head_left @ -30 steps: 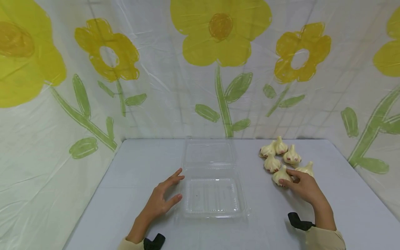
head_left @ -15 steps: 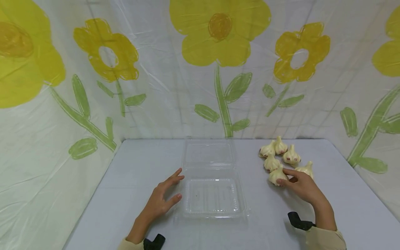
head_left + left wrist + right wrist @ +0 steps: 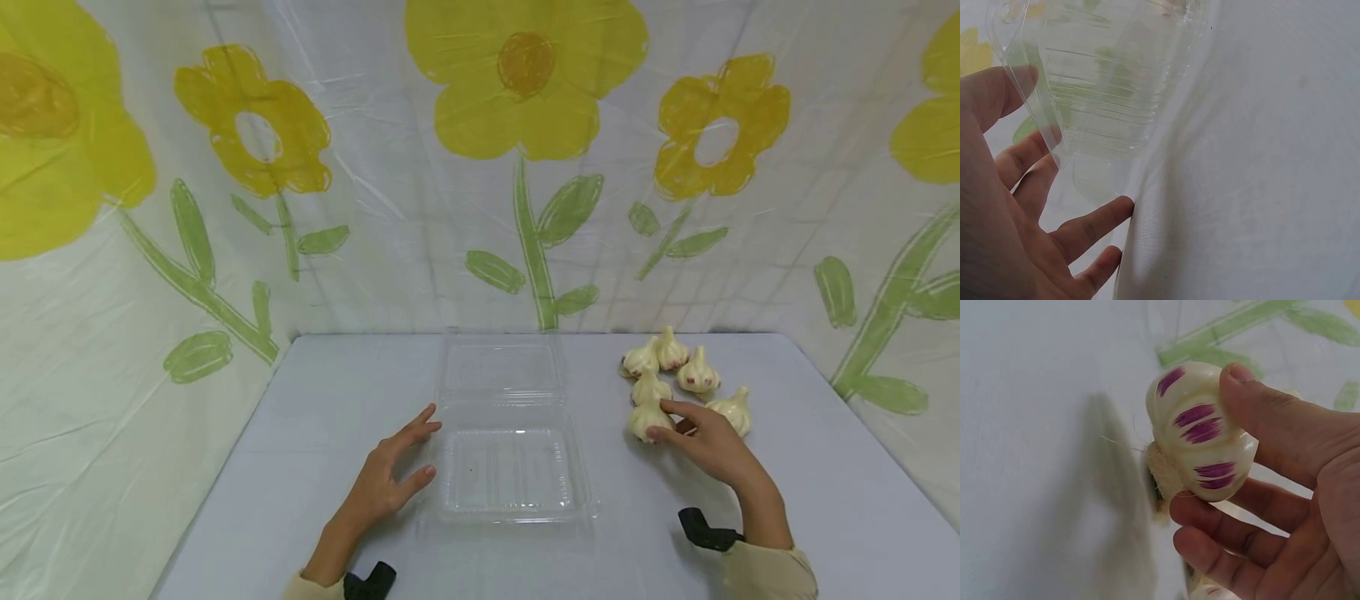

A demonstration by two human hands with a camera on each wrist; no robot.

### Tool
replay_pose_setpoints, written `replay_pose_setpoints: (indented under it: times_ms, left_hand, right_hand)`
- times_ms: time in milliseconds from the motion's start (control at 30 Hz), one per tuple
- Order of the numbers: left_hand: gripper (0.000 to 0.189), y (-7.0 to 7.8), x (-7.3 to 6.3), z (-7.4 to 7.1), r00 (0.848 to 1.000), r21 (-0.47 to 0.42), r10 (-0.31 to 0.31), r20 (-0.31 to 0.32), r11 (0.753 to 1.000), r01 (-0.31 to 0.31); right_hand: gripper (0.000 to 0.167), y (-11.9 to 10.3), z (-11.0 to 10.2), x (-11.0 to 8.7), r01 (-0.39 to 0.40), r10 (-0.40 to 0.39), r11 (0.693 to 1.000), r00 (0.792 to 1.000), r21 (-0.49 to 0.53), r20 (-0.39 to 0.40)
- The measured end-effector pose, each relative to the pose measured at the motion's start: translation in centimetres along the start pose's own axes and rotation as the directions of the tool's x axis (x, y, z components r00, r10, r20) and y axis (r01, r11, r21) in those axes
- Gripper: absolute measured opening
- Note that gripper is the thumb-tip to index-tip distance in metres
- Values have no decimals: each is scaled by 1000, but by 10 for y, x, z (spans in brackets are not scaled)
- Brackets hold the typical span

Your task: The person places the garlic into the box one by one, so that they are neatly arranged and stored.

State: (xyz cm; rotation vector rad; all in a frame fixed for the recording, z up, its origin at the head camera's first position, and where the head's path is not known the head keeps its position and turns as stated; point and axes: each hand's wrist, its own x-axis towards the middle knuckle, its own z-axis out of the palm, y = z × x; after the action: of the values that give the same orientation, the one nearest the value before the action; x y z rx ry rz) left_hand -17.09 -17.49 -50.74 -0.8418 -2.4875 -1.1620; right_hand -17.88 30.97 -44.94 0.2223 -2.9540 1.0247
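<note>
My right hand [image 3: 703, 437] grips a pale garlic bulb [image 3: 647, 420] between thumb and fingers. In the right wrist view the same garlic bulb [image 3: 1200, 434] shows purple streaks and a tan root tuft, with its shadow on the white surface. My left hand [image 3: 393, 471] has its fingers spread at the left side of a clear plastic clamshell box [image 3: 510, 517], whose lid lies folded back. In the left wrist view the thumb [image 3: 1013, 90] and two fingers overlap the edge of the box [image 3: 1104, 94], while the lower fingertips come down by the table.
Several more garlic bulbs [image 3: 697, 372] stand in a loose group at the back right of the white table [image 3: 337, 375], one of them [image 3: 733, 410] right behind my right hand. A flower-printed curtain [image 3: 375, 275] hangs beyond the table's far edge.
My right hand has moved left with the garlic bulb, drawing it away from the bulb on its right. The left hand and the box stay where they were.
</note>
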Motion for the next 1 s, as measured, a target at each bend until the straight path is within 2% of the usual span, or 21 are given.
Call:
replay_pose_setpoints:
  times_ms: [567, 1000]
  left_hand:
    - [56, -2, -1, 1, 1000, -16, 0, 10, 1000, 1]
    - [56, 1, 1, 0, 1000, -10, -3, 6, 1000, 3]
  right_hand:
    - [60, -18, 9, 4, 47, -44, 998, 997, 47, -65]
    - [60, -33, 13, 6, 37, -31, 998, 993, 53, -116]
